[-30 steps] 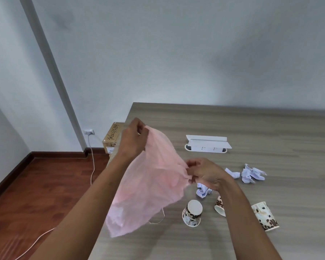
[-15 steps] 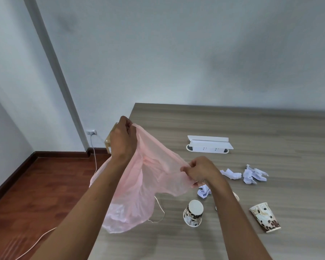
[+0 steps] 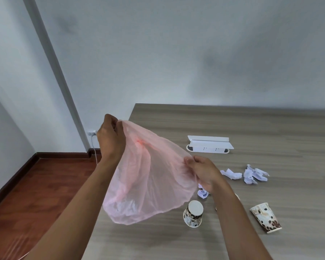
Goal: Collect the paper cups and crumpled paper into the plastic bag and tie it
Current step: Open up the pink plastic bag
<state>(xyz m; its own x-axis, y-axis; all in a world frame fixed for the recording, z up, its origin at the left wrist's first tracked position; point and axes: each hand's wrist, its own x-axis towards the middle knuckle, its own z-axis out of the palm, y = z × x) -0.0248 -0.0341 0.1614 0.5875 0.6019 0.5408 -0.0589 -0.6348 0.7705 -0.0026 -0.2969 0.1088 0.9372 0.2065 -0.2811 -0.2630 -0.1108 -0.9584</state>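
A thin pink plastic bag (image 3: 148, 181) hangs in the air over the table's left edge. My left hand (image 3: 110, 139) pinches its top rim, raised high. My right hand (image 3: 203, 170) grips the opposite rim, lower and to the right. On the table one patterned paper cup (image 3: 193, 213) lies with its base towards me. A second cup (image 3: 266, 217) lies on its side further right. A third cup (image 3: 237, 196) shows only as a sliver behind my right forearm. Crumpled white paper lies in three spots: one ball (image 3: 203, 193) under my right hand, two more (image 3: 231, 173) (image 3: 254, 174) to the right.
A white power strip box (image 3: 209, 144) sits further back on the wooden table (image 3: 270, 128). Left of the table is a red-brown floor (image 3: 36, 194) with a white cable (image 3: 94, 147) plugged into a wall socket. A grey wall stands behind.
My left hand rose and the bag spread wider between both hands, ballooning downward. The cardboard box by the wall is now hidden behind my left hand and the bag.
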